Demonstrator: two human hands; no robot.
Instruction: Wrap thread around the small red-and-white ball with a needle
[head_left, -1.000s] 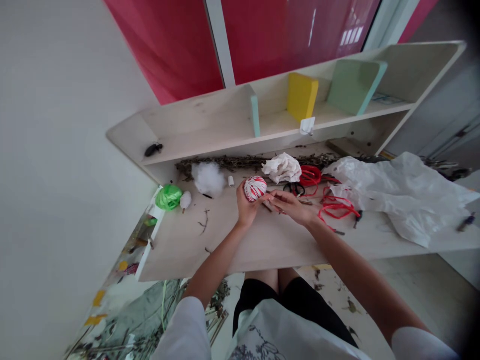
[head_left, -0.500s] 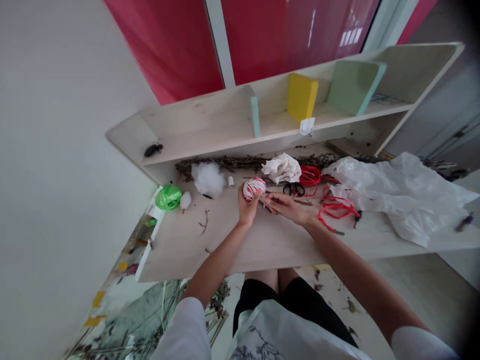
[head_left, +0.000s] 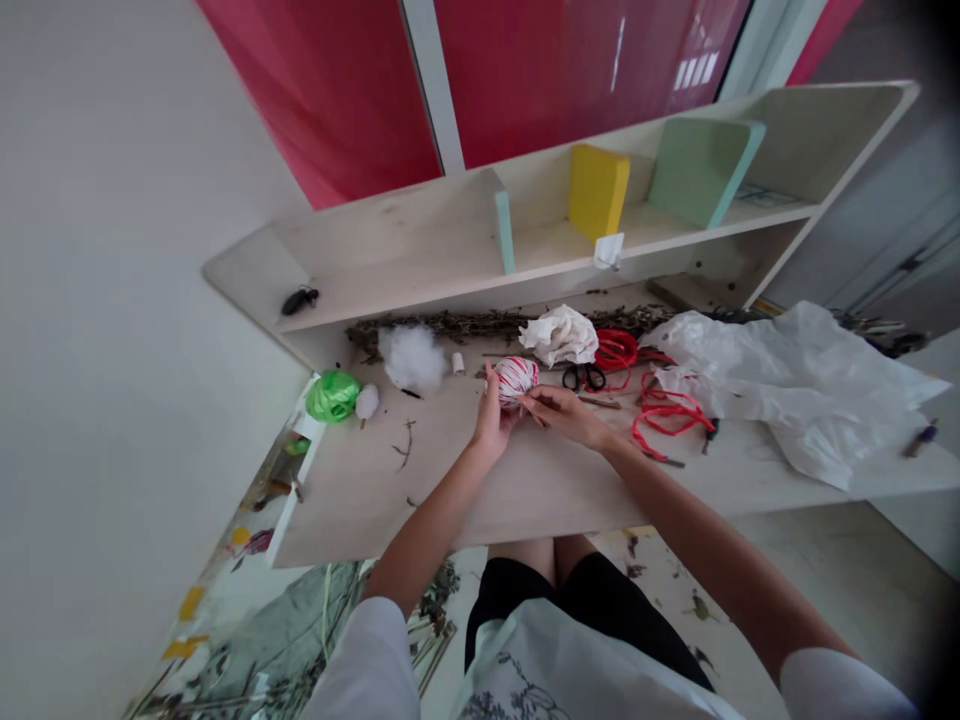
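A white ball wrapped with red strands point(head_left: 517, 378) is cradled in my left hand point(head_left: 491, 425), with the thumb and fingers curled round its left side and underside. My right hand point(head_left: 562, 412) is at the ball's lower right, its fingertips pinched together against it. Whatever lies in that pinch is too small to make out. A thin brown stick end point(head_left: 540, 421) shows just under the right fingers. Beyond the hands are a crumpled white paper point(head_left: 561, 336) and black-handled scissors point(head_left: 583, 377).
White fluff point(head_left: 412, 358), a small white spool point(head_left: 457, 363), a green ball point(head_left: 333, 397) and a small white ball on a stick point(head_left: 367, 401) lie left. Red cord point(head_left: 671, 410) and a plastic bag point(head_left: 795, 380) are right. A shelf point(head_left: 420, 285) overhangs the back of the desk point(head_left: 450, 510).
The ball has turned in my left hand and shifted slightly right. My right fingers have moved up against its lower right side. The camera view has shifted a little.
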